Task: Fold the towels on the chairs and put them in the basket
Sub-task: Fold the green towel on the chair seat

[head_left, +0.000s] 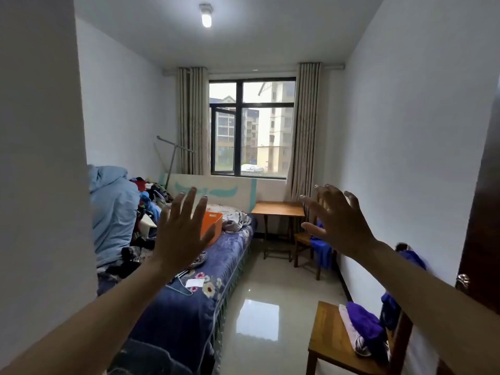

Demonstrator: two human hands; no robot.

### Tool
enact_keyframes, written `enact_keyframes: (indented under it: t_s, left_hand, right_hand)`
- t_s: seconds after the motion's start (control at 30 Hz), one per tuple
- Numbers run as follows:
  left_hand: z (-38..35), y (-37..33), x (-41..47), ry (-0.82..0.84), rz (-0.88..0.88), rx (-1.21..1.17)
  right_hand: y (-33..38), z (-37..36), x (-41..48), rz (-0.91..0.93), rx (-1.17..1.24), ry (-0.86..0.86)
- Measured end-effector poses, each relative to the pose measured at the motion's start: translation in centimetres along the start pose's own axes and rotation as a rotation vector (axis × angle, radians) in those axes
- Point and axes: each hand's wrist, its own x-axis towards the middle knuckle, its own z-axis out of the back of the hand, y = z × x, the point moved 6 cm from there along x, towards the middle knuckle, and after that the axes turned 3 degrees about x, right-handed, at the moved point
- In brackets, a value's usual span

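Both yr hands are up w/ fingers spread, holding nothing: left hand over the bed, right hand to the bed's right. The orange basket sits on the bed towards its far end, partly behind yr left hand. Towels are on two chairs across the floor, right of the bed: purple and pale towels on the near chair, a blue towel on the far chair, partly behind yr right hand. A small table stands just right of the bed's far end. A clothes pile crowds the bed's left side. A wire hanger and a paper slip lie on the bed, the slip's print too small to read.
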Motion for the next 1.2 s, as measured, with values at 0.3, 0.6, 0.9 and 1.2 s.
enact_keyframes:
  t_s: [0.3,0.6,0.9,1.2]
  left_hand:
    - [-8.4,-0.4,1.5,0.064,0.003,-0.020]
    - [-18.8,-3.6,9.0,0.139,0.048,-0.045]
    - [-29.5,-3.5,13.8,0.184,0.062,0.013]
    - [-40.4,3.7,18.1,0.183,0.164,0.016]
  right_hand:
    - [-2.4,-8.6,-0.7,0.025,0.000,0.018]
    - [-10.5,-17.8,1.4,0.013,0.037,0.067]
    - [-14.5,-31.2,4.9,0.061,0.086,0.134]
    - [-15.2,-44.8,11.2,0.125,0.089,0.221]
